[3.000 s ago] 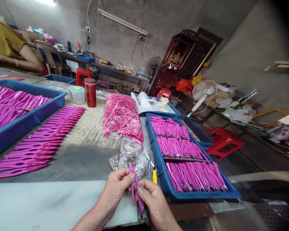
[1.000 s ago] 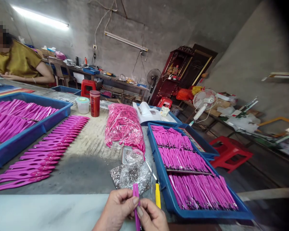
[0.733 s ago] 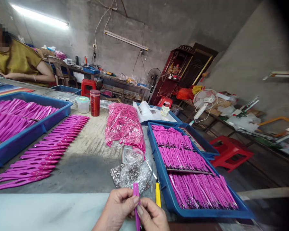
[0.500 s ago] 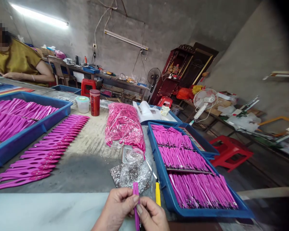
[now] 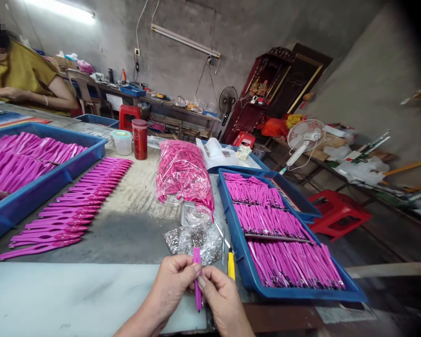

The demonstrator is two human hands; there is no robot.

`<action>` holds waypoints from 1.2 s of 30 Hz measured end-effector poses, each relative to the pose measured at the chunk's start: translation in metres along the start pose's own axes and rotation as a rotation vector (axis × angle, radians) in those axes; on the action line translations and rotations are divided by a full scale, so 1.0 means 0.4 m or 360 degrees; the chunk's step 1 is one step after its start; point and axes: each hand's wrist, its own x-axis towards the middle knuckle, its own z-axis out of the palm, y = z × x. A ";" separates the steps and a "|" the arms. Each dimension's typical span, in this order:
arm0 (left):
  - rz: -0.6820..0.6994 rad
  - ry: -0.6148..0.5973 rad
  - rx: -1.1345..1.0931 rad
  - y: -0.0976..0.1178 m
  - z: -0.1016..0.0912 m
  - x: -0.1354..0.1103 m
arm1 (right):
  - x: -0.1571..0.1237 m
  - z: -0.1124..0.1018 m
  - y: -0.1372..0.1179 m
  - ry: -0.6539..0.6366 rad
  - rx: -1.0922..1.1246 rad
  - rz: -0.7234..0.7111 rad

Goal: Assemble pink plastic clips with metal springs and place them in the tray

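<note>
My left hand (image 5: 173, 283) and my right hand (image 5: 220, 295) meet over the table's near edge, both pinching one upright magenta plastic strip (image 5: 197, 276). Fingers of both hands are closed on it. Just beyond the strip lies a clear bag of small metal parts (image 5: 192, 236). To the right, a blue tray (image 5: 247, 276) holds three rows of the same magenta strips (image 5: 287, 264). A row of magenta strips (image 5: 73, 206) lies fanned out on the table to the left.
A pink-filled plastic bag (image 5: 184, 173) lies mid-table. A yellow-handled tool (image 5: 231, 269) rests by the tray. Another blue tray (image 5: 38, 189) of strips stands far left, with a red canister (image 5: 139, 139) and lidded tub (image 5: 122, 141) behind. A person in yellow (image 5: 24, 79) sits at the back left.
Three seconds ago two strips were spread apart between my hands; now they are pressed together as one. The view has tipped down slightly, so my hands sit higher in the picture.
</note>
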 end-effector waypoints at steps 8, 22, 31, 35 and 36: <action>0.0046 0.0006 -0.0003 -0.005 -0.011 0.002 | 0.001 0.008 -0.013 -0.0008 -0.0033 -0.0001; 0.0439 0.0057 0.0447 0.021 -0.068 0.010 | 0.041 0.018 -0.014 -0.0162 -0.0429 -0.0239; 0.0843 0.0023 0.0847 0.004 -0.099 0.019 | 0.060 0.028 -0.002 -0.0149 -0.0751 -0.0464; 0.0879 -0.0003 0.0917 -0.004 -0.103 0.022 | 0.059 0.028 0.003 -0.0123 -0.0764 -0.0515; 0.0881 -0.0005 0.0927 -0.004 -0.103 0.022 | 0.058 0.028 0.005 -0.0117 -0.0765 -0.0527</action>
